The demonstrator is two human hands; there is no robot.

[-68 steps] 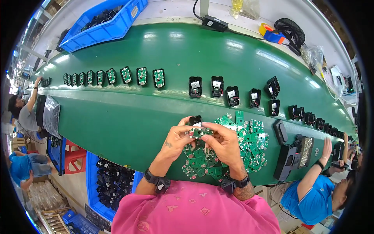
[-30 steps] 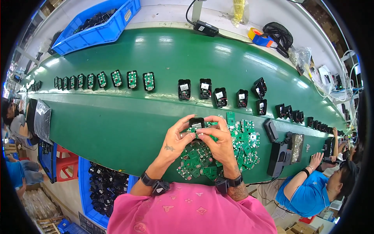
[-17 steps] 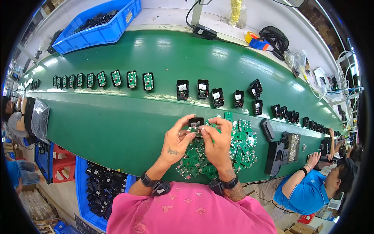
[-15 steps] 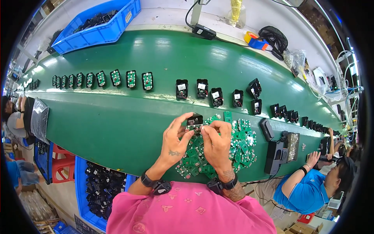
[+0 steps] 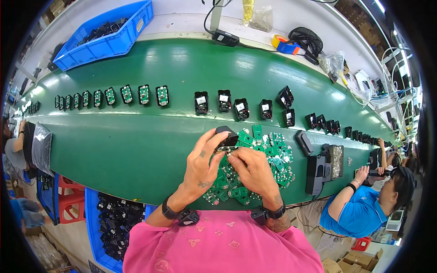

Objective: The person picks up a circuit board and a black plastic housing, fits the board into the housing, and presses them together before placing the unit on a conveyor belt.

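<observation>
My left hand point(image 5: 202, 166) is closed around a black plastic housing point(image 5: 227, 135), its open side tilted toward me. A small circuit board point(image 5: 229, 148) sits edge-on at the near side of this housing, against my left thumb. With thumb and forefinger pinched together, my right hand point(image 5: 256, 172) grips at the near edge of the board; the fingertips hide the exact contact. Below and to the right of both hands spreads a loose pile of green circuit boards point(image 5: 278, 157), partly covered by my right hand.
Black housings with green boards point(image 5: 144, 94) line the bench's left side. Further housings with white parts point(image 5: 241, 109) stand ahead and right. A blue crate point(image 5: 132, 36) sits far left, another blue bin point(image 5: 94, 218) below the bench edge. At right are a black device point(image 5: 315, 175) and a co-worker point(image 5: 353, 209).
The housing has tipped up, showing more of its black outer side, and the board now appears more edge-on. My right hand has turned slightly. The whole view has shifted a little.
</observation>
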